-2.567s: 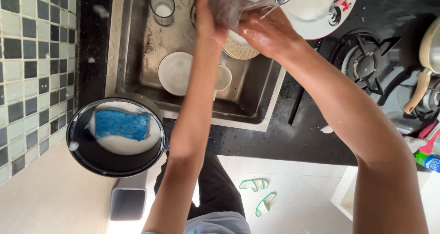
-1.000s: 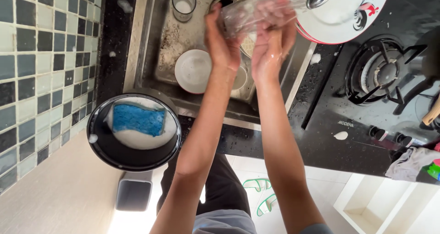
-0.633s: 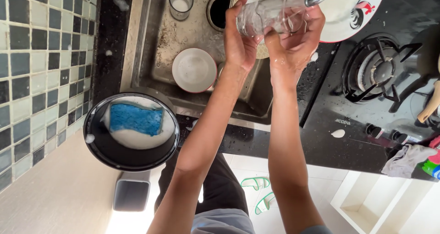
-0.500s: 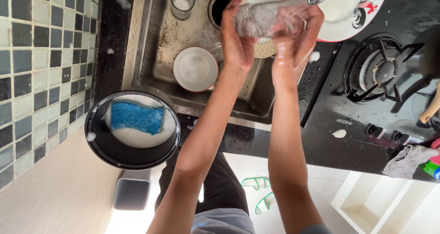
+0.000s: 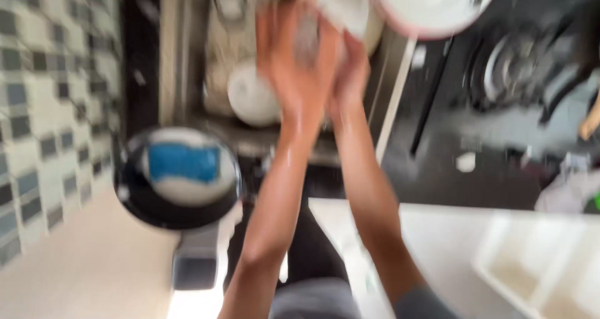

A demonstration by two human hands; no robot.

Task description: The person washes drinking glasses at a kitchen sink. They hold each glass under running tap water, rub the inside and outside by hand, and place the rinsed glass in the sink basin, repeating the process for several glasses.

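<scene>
My left hand (image 5: 294,69) and right hand (image 5: 350,75) are raised together over the sink (image 5: 231,63), palms pressed close around a clear glass (image 5: 306,34) that shows only as a blurred patch between them. The fingers of both seem wrapped on it, though the blur keeps me from telling exactly how. A white bowl (image 5: 250,97) lies in the sink below my wrists. On the table to the left sits a black dish (image 5: 178,178) with a blue sponge (image 5: 182,163).
</scene>
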